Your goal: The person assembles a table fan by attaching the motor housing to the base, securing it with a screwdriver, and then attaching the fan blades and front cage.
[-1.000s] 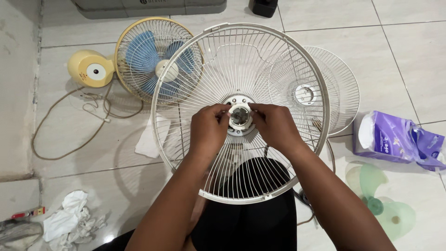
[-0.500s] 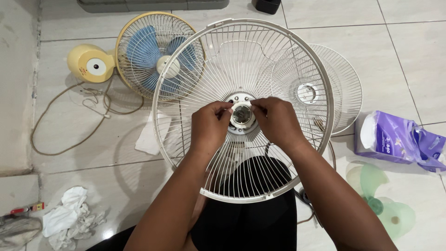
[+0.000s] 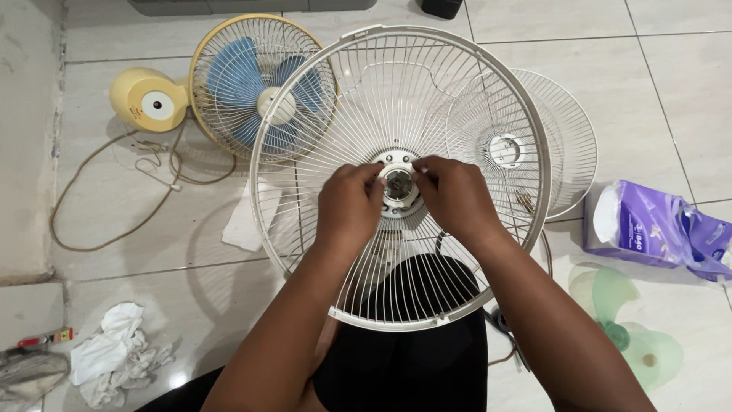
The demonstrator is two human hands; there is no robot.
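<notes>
A person seated on a tiled floor (image 3: 686, 91) holds a large white wire fan guard (image 3: 400, 177) upright over the lap, both hands at its centre. The left hand (image 3: 351, 206) and the right hand (image 3: 455, 200) have their fingertips pinched together on the round hub ring (image 3: 398, 185) in the middle of the guard, one on each side of it. Behind the guard, to the far right, a second white grille (image 3: 553, 145) lies on the floor. At the far left stands a small cream fan with blue blades (image 3: 248, 84), its yellow base (image 3: 149, 101) just beside it and a cord (image 3: 99, 206) looping nearer. A purple tissue pack (image 3: 659, 229) lies at the right, with a translucent green fan blade (image 3: 629, 320) near it. Crumpled white cloth (image 3: 114, 358) sits at the near left.
</notes>
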